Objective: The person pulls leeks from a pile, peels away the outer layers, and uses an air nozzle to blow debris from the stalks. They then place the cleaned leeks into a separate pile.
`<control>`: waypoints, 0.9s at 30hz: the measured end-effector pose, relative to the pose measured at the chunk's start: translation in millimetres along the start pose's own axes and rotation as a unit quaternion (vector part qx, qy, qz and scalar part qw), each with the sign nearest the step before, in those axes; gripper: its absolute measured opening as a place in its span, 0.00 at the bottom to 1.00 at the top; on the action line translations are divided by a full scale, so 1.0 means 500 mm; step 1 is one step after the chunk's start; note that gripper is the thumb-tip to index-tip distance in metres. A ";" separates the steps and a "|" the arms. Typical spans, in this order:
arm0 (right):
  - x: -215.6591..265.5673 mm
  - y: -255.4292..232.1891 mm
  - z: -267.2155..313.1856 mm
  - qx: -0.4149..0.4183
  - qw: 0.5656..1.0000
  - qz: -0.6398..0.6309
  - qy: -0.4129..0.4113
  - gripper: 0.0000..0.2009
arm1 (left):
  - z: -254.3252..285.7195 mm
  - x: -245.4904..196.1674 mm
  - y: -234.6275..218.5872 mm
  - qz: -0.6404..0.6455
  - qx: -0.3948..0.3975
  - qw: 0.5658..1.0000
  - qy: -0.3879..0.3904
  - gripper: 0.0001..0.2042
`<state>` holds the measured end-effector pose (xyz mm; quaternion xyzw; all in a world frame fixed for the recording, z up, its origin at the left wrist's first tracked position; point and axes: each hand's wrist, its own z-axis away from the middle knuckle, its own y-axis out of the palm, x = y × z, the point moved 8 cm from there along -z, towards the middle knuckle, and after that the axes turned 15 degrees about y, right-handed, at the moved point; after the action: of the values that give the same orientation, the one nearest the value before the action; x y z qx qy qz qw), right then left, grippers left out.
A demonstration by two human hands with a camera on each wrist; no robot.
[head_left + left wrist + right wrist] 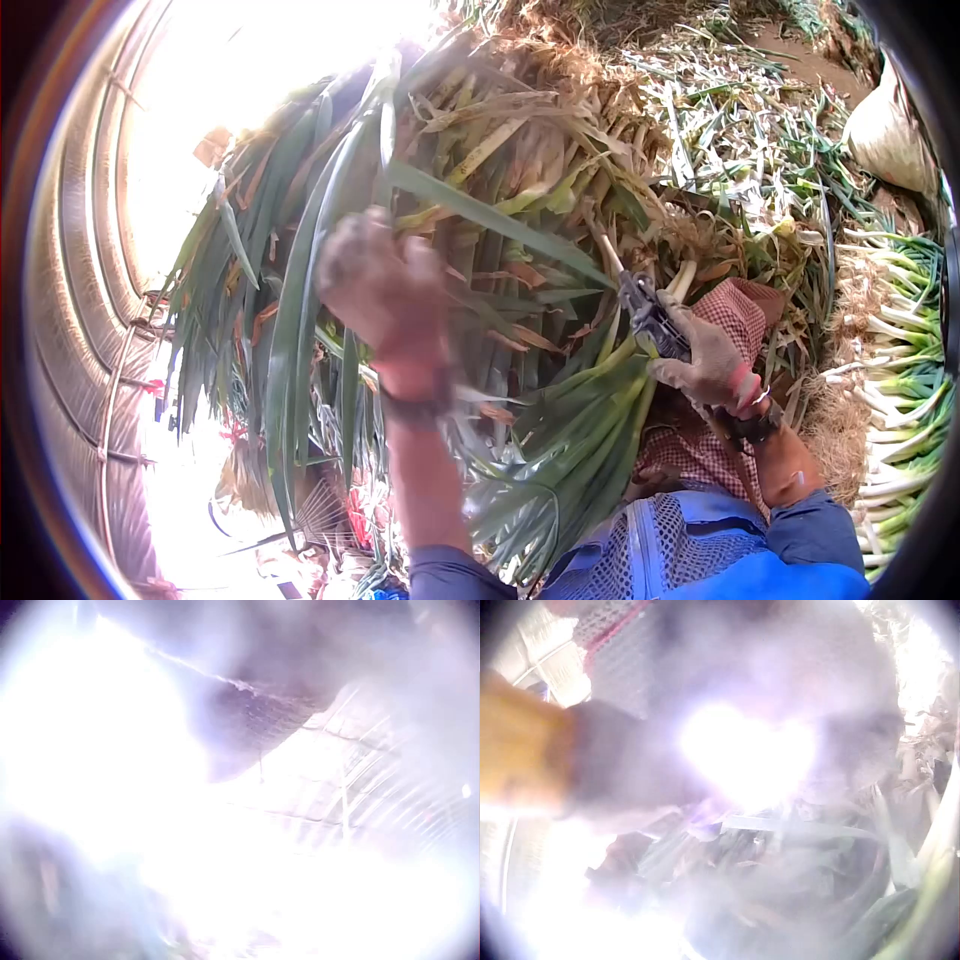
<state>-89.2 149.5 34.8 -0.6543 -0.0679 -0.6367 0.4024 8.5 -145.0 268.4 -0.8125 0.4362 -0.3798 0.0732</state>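
Observation:
In the head view my left hand, gloved and blurred, is in front of long green leaves of a large heap. Whether its fingers grip a leaf cannot be told. Farther right, my gloved right hand grips a dark tool with a thin pale rod-like part pointing up and left. Below the tool, green leaves fan downward beside the blue vest. Glare washes out the left wrist view, and no hand is distinct there. The right wrist view shows pale leaves under a large blurred shape.
A row of green onions with white stems and roots lies along the right. Loose trimmings cover the ground at the upper right, near a pale sack. A ribbed, curved wall stands at the left beside strong glare.

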 end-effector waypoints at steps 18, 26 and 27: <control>0.148 0.037 -0.008 0.181 0.961 -0.172 -0.118 0.50 | 0.388 -0.063 -0.150 0.286 0.231 0.923 -0.118 0.07; 0.231 0.086 -0.037 0.129 0.972 0.020 -0.194 0.49 | 0.476 -0.070 -0.195 0.425 0.416 0.714 -0.369 0.26; 0.237 0.103 -0.053 0.132 0.972 0.019 -0.195 0.49 | 0.435 -0.059 -0.208 0.446 0.363 0.734 -0.362 0.27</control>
<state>-57.7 48.8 114.0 -0.7080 -0.2159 -0.4750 0.4760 214.6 -105.4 146.4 -0.5122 0.5179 -0.1108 0.6761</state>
